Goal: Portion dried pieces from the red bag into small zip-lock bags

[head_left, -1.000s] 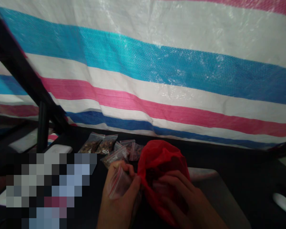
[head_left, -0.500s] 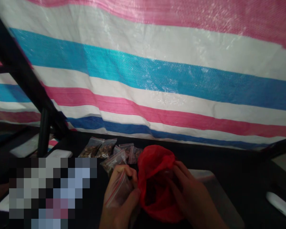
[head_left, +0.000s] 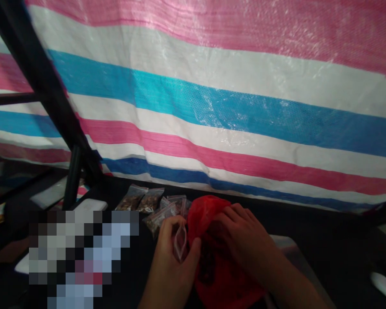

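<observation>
My left hand [head_left: 172, 266] is closed round a small clear zip bag [head_left: 180, 241] with a red seal strip, held upright at the mouth of a red plastic bag [head_left: 221, 274]. My right hand [head_left: 241, 240] lies over the top of the red bag with its fingers curled into the opening; what they hold is hidden. Dark brownish pieces show inside the red bag. Just behind my hands lie several small clear zip bags [head_left: 148, 201] filled with brown bits, in a loose row on the dark table [head_left: 324, 240].
A striped pink, white and blue tarp [head_left: 231, 107] hangs close behind the table. A black metal frame post [head_left: 72, 180] stands at the left. A white object [head_left: 384, 285] lies at the right edge, and a pale flat board [head_left: 292, 253] under my right arm.
My right hand has moved from the side of the red bag up over its top and into the opening. My left hand has turned the small zip bag upright. The view has tilted up.
</observation>
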Tool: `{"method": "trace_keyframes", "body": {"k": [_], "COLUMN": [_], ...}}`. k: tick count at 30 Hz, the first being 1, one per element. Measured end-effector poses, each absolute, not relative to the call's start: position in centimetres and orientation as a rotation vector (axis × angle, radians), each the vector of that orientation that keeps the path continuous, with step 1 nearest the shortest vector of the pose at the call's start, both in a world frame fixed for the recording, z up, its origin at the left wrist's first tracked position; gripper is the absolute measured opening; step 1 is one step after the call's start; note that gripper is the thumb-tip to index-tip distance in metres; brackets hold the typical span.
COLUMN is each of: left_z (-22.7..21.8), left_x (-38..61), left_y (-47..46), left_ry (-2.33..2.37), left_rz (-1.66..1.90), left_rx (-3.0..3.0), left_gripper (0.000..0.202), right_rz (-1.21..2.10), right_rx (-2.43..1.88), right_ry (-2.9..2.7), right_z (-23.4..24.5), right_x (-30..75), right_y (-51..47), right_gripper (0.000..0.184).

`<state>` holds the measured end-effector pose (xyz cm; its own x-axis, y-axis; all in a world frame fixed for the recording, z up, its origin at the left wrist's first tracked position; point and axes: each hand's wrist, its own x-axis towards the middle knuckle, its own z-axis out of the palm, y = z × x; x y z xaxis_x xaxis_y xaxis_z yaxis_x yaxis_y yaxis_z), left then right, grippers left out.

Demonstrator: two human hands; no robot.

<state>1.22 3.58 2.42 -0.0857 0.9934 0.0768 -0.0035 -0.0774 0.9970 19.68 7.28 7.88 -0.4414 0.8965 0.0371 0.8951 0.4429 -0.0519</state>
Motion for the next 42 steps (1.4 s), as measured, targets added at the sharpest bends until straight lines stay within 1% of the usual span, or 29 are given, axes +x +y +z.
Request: {"method": "trace_keyframes", "body": {"k": [4, 7, 10, 13, 15, 18, 20, 21, 23, 28, 36, 39, 42], "left_z": [2.3, 2.0, 2.3, 2.9, 3.2, 3.4, 3.5, 3.6, 3.8, 3.7, 2.3, 1.8, 1.6], "left_x": [1.3, 1.4, 1.5, 1.6, 1.7, 2.0, 2.2, 2.3, 2.6, 3.8, 4.4, 4.2, 4.0], "left_y": [3.8, 3.8, 3.8, 4.1, 4.5, 5.6, 6.5, 6.9, 7.6, 9.3, 10.2, 9.8, 9.4], "left_ry": [1.123, 1.088, 1.011, 0.949, 0.995, 1.115, 1.144, 1.139, 1.106, 1.029, 0.986, 0.955, 0.936], "left_rz": [1.156, 1.073, 1.044, 1.037, 1.053, 1.04, 0.965, 0.924, 0.872, 0.9, 1.039, 1.082, 1.123], "left_rx": [1.259, 1.209, 1.185, 1.202, 1.21, 1.259, 1.325, 1.365, 1.45, 1.536, 1.338, 1.239, 1.169], "left_gripper": [0.031, 0.041, 0.04, 0.034, 0.034, 0.046, 0.057, 0.06, 0.056, 0.032, 0.026, 0.021, 0.018], "right_rz": [0.065, 0.115, 0.149, 0.182, 0.203, 0.235, 0.258, 0.27, 0.294, 0.303, 0.403, 0.438, 0.448], "right_rx": [-1.684, -1.71, -1.716, -1.749, -1.773, -1.806, -1.826, -1.832, -1.837, -1.864, -1.882, -1.842, -1.807], "right_ry": [-2.74, -2.763, -2.765, -2.756, -2.749, -2.747, -2.75, -2.753, -2.758, -2.761, -2.763, -2.763, -2.744], "right_z": [7.0, 7.0, 7.6, 8.4, 8.8, 9.0, 9.0, 9.0, 9.1, 9.5, 9.2, 8.9, 8.6], "right_x": [19.8, 20.2, 20.6, 20.7, 20.7, 20.7, 20.8, 20.8, 20.9, 20.8, 20.9, 21.1, 21.1], "right_y": [7.0, 7.3, 7.5, 7.5, 7.4, 7.1, 7.0, 6.9, 6.8, 6.8, 7.4, 7.7, 7.7], "right_gripper": [0.047, 0.053, 0.057, 0.057, 0.056, 0.053, 0.049, 0.046, 0.042, 0.035, 0.027, 0.03, 0.038]}}
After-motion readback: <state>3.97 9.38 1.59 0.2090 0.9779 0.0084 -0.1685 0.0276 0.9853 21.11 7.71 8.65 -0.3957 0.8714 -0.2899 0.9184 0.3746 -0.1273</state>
